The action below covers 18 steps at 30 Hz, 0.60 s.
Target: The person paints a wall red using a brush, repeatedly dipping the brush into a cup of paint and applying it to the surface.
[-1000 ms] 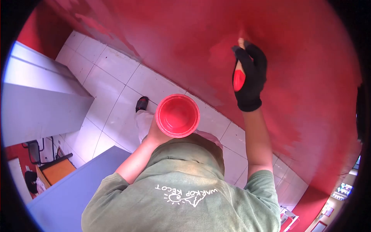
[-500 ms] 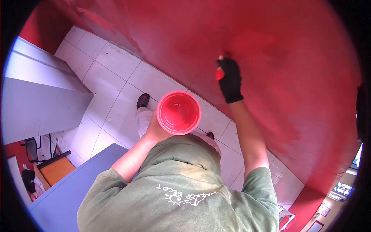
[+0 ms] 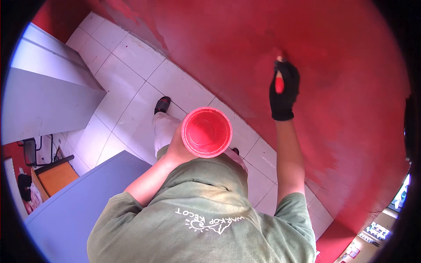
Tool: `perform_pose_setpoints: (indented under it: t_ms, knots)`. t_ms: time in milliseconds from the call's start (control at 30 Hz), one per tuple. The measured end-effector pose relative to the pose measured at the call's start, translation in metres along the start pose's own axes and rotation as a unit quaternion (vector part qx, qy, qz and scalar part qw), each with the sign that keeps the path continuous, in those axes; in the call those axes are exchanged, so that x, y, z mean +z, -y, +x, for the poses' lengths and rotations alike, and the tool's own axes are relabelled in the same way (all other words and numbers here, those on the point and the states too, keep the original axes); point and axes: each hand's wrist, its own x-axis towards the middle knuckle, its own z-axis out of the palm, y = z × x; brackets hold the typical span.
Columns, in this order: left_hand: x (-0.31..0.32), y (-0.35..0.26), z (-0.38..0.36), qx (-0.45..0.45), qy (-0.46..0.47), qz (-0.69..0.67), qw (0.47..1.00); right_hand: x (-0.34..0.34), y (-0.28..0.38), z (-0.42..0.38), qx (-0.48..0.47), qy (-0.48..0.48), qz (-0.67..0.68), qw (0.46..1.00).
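My left hand [image 3: 178, 147] is closed around the side of a round container [image 3: 207, 109], held in front of my waist. Red paint [image 3: 204, 133] coats its inside and lies at the bottom. On my right hand [image 3: 286, 90] is a black glove, and the fingers are closed on a paintbrush [image 3: 279, 85] whose red handle end shows at the palm. The brush's bristles are hidden or blurred against the wall [image 3: 228, 48]. That wall carries red paint, wet-looking and darker in patches, with paler uneven streaks lower down.
White floor tiles [image 3: 127, 87] run along the wall's base. A grey box-like cabinet [image 3: 48, 101] stands to the left, and a blue-grey surface [image 3: 92, 188] lies near my left elbow. Beyond it are an orange-topped piece [image 3: 57, 177] and a black-framed chair [image 3: 30, 151].
My right hand with the paintbrush has moved to the right across the wall and turned more upright. The container has shifted slightly right and down in view.
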Motion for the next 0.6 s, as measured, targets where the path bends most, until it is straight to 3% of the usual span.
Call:
perform_pose_setpoints:
  t_ms: [100,167,300,433,500,533,600]
  knots:
    - [0.000,0.001,-0.002,0.002,0.001,0.014,1.000,-0.001,0.018,-0.006,-0.050,-0.089,-0.033,0.994]
    - [0.001,-0.001,0.000,0.016,0.006,0.029,0.999,0.018,0.012,-0.028,-0.019,0.065,-0.006,0.998]
    - [-0.001,-0.012,0.006,0.033,0.005,0.014,0.999,0.040,-0.012,-0.038,0.012,0.085,0.002,0.996]
    - [-0.003,-0.008,0.005,0.029,0.014,0.047,0.998,-0.025,0.009,0.017,0.068,-0.037,0.032,0.996]
    - [-0.001,-0.007,0.007,0.038,0.015,0.042,0.998,-0.060,0.026,0.041,0.019,-0.137,0.102,0.985]
    - [0.000,-0.006,0.007,0.046,0.014,0.038,0.998,-0.072,0.034,0.048,0.020,-0.137,0.099,0.985]
    - [0.001,-0.009,0.008,0.053,0.021,0.059,0.997,-0.091,0.048,0.051,-0.115,-0.194,-0.071,0.972]
